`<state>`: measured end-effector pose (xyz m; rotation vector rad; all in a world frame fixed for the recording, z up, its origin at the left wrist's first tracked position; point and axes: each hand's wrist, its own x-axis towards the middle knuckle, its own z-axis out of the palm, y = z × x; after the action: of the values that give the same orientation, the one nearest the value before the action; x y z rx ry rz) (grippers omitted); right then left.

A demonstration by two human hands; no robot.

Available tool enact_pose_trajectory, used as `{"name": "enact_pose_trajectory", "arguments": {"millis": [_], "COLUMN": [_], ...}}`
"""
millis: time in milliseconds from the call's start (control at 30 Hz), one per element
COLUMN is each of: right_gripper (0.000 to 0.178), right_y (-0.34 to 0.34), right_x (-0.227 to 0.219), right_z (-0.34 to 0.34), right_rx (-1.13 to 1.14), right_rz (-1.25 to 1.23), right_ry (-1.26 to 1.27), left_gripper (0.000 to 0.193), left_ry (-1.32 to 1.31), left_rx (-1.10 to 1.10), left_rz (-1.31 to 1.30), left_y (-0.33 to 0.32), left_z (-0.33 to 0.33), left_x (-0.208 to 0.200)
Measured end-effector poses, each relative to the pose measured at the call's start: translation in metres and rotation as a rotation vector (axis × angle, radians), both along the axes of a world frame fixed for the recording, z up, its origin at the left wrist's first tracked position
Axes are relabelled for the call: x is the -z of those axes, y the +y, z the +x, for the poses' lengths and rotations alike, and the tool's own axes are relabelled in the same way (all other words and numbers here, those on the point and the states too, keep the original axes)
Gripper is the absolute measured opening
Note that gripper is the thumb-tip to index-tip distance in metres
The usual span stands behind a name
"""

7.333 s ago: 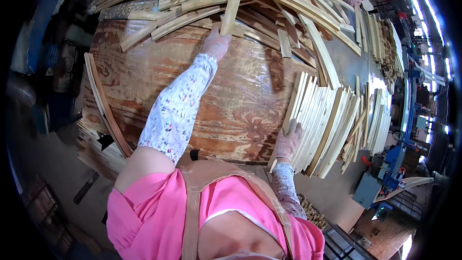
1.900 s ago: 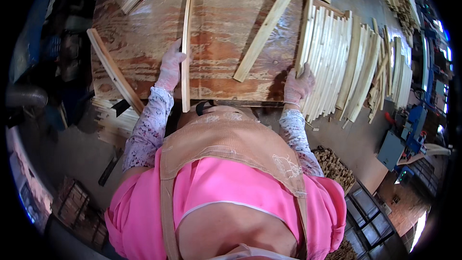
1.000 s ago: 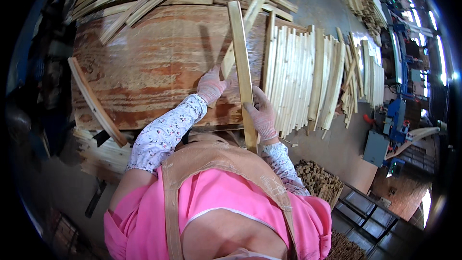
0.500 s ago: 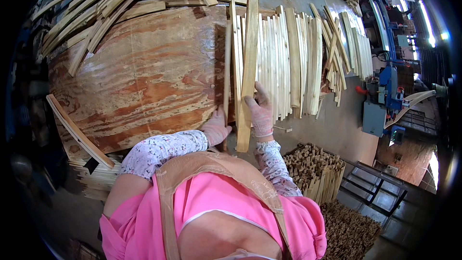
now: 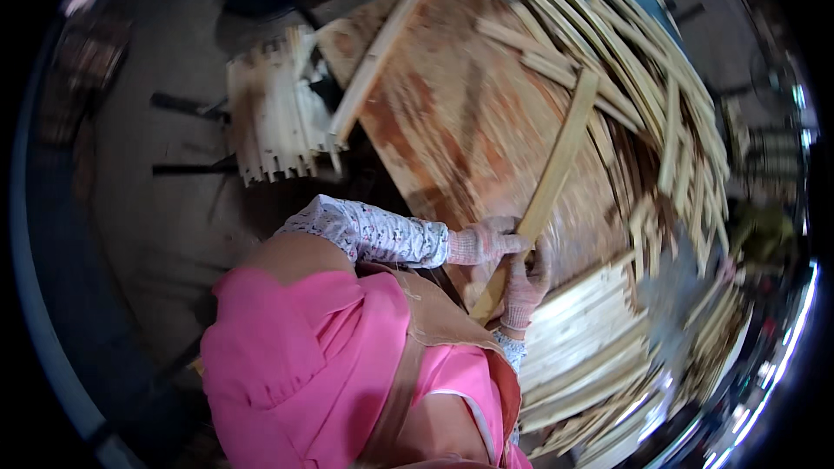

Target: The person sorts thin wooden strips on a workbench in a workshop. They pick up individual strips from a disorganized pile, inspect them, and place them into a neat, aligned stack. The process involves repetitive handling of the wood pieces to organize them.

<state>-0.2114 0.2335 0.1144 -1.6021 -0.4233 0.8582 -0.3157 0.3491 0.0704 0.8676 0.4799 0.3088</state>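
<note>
A long, flat wooden slat slants over the worn plywood tabletop, its near end close to my apron. My left hand, in a pale pinkish knit glove, is closed on the slat from its left side. Just below, my right hand, gloved alike, grips the same slat from the right. Motion blurs the fingers of both hands somewhat. To the right of my right hand lies a row of pale slats, side by side.
A heap of long, curved strips covers the table's far right side. One wooden strip lies along the left table edge. Beyond that edge is a stack of pale slats, with dark bars sticking out from it.
My view has swung to the left across the tabletop. My left hand has come onto the slat, which my right hand was holding before. The slat now lies over the plywood, away from the row.
</note>
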Motion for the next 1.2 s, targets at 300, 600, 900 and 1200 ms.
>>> {"name": "enact_pose_trajectory", "arguments": {"millis": [300,600,900,1200], "right_gripper": [0.055,0.049,0.052,0.039], "right_y": [0.161,0.231,0.263,0.296], "right_x": [0.046,0.074,0.073,0.048], "right_z": [-0.118,-0.236,-0.272,-0.331], "right_rx": [-0.312,-0.652,-0.693,-0.806], "right_rz": [-0.089,-0.123,-0.261,-0.177], "right_ry": [-0.253,-0.525,-0.556,-0.508], "left_gripper": [0.027,0.057,0.089,0.095], "left_ry": [0.246,1.363,1.368,1.239], "left_rx": [-0.941,-1.075,-0.644,-0.527], "left_rz": [0.337,0.221,0.164,-0.134], "left_y": [0.171,0.306,0.333,0.358], "left_z": [-0.249,-0.496,-0.486,-0.513], "left_x": [0.013,0.231,0.314,0.288]}}
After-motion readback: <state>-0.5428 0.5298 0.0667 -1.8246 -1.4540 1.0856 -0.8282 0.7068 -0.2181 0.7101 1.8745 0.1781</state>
